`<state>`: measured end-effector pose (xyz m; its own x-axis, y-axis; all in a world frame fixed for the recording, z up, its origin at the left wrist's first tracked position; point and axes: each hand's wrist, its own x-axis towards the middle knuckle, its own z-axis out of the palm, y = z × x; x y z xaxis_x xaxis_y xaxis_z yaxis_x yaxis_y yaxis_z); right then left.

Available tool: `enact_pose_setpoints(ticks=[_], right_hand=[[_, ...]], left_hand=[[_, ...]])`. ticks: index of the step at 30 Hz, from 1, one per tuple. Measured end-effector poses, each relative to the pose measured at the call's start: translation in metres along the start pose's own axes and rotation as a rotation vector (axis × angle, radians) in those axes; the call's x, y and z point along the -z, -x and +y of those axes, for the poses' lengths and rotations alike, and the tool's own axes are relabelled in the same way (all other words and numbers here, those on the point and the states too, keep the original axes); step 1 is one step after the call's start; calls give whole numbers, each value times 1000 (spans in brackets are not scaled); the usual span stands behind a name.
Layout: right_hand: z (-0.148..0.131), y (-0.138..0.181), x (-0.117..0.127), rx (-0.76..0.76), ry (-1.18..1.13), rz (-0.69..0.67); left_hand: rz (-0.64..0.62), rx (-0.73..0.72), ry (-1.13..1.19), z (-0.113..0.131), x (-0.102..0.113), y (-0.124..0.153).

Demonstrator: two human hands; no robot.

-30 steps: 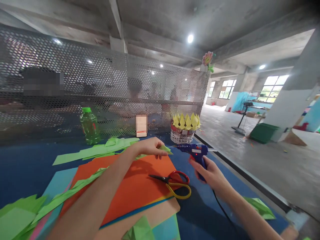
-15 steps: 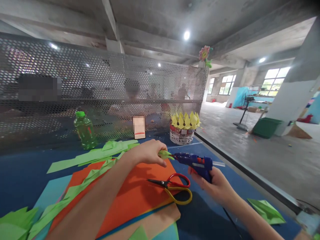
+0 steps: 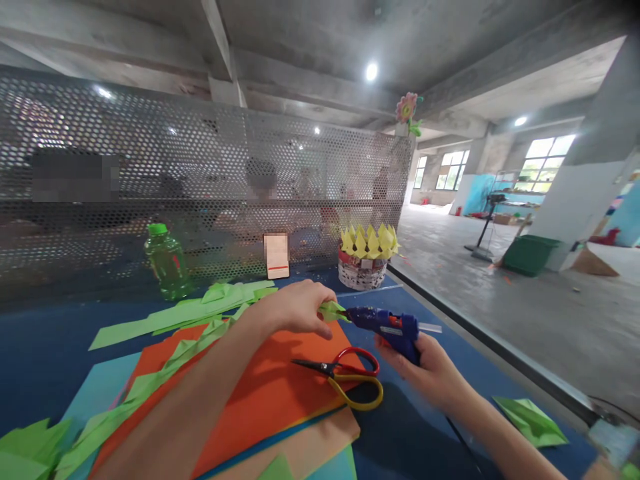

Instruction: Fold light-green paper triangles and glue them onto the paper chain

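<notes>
My left hand (image 3: 303, 308) pinches a small folded piece of green paper (image 3: 332, 311) above the stack of coloured sheets. In my right hand (image 3: 423, 367) is a blue hot glue gun (image 3: 383, 325), its nozzle pointing left and meeting the green paper. A clear glue stick (image 3: 431, 327) pokes out of the gun's back. Below the hands, scissors (image 3: 345, 375) with one red and one yellow handle lie part open on the orange paper (image 3: 270, 393). A long folded green paper strip (image 3: 145, 393) runs beside and behind my left forearm.
Flat green strips (image 3: 165, 317) lie behind the stack. A green bottle (image 3: 167, 263), a phone-like upright panel (image 3: 277, 255) and a round basket with yellow paper points (image 3: 364, 272) stand along the perforated divider (image 3: 210, 167). Another folded green piece (image 3: 531, 421) rests at right.
The glue gun and my right hand have shifted slightly left, bringing the nozzle further into the green paper. The whole view has also drifted a little. Both holds are the same.
</notes>
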<state>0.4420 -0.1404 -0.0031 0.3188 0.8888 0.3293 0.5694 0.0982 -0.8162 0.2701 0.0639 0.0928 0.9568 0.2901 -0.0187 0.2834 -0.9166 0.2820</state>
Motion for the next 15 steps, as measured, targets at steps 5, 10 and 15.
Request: enact_pose_setpoints(ticks=[5,10,15], right_hand=[[1,1,1,46,22,13],[0,1,2,93,73,12],[0,1,1,114,94,27]], left_hand=[[49,-25,-13,2,2,1],[87,-37,-19,2,2,0],[91,-49,-13,3,1,1]])
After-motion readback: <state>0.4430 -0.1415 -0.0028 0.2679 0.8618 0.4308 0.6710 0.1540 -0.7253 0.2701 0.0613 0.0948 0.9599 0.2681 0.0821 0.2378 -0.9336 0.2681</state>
